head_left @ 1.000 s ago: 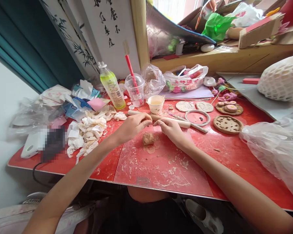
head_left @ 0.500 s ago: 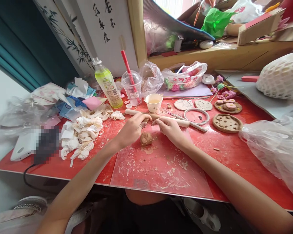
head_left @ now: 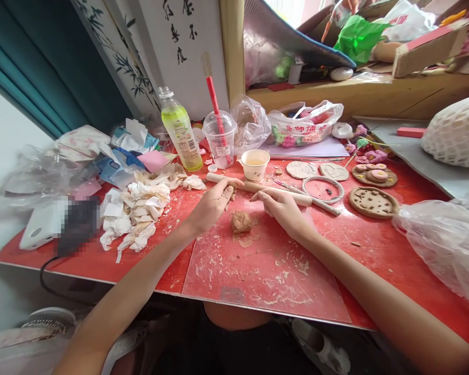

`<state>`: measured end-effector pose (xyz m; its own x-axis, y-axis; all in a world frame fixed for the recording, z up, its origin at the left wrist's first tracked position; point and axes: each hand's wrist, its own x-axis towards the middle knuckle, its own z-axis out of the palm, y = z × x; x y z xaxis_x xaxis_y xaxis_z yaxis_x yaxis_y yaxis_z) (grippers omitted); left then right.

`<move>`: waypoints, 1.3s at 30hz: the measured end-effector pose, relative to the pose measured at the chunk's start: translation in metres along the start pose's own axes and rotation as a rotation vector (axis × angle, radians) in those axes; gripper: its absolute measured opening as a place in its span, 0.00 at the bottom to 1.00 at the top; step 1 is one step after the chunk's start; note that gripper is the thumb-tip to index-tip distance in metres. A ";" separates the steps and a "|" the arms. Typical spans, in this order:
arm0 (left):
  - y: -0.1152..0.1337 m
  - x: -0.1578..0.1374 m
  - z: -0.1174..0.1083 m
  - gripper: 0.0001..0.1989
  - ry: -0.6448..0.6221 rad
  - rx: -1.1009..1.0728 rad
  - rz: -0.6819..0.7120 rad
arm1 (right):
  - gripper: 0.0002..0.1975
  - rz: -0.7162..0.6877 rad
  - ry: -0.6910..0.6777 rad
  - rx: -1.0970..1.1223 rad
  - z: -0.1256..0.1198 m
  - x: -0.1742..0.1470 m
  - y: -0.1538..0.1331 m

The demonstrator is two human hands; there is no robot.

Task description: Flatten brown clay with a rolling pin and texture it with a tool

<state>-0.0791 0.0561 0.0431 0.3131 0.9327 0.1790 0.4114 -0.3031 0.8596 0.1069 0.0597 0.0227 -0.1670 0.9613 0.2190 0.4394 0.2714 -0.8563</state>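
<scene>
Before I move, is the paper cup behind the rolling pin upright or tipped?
Upright: the paper cup stands mouth up on the red table, with pale liquid inside.

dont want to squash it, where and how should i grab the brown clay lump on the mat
Probably grip the clay lump by its left and right sides, coming from the near side: it is squat and blocky, both sides are uncovered, and the rolling pin lies behind.

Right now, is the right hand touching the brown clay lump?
Apart. The head view shows an open gap between the right hand and the brown clay lump.
</scene>
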 end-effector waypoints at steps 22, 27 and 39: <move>0.006 -0.004 -0.012 0.12 -0.074 -0.083 0.108 | 0.17 0.014 -0.068 0.102 0.003 0.003 0.014; 0.004 -0.005 -0.010 0.14 -0.104 0.030 0.032 | 0.17 0.030 -0.069 0.105 0.002 0.000 0.009; -0.001 -0.004 -0.006 0.14 -0.072 0.239 0.198 | 0.16 0.005 -0.086 0.093 0.002 -0.001 0.005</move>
<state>-0.0864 0.0538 0.0444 0.4633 0.8374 0.2901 0.5231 -0.5227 0.6732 0.1079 0.0602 0.0172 -0.2418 0.9539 0.1776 0.3574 0.2577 -0.8977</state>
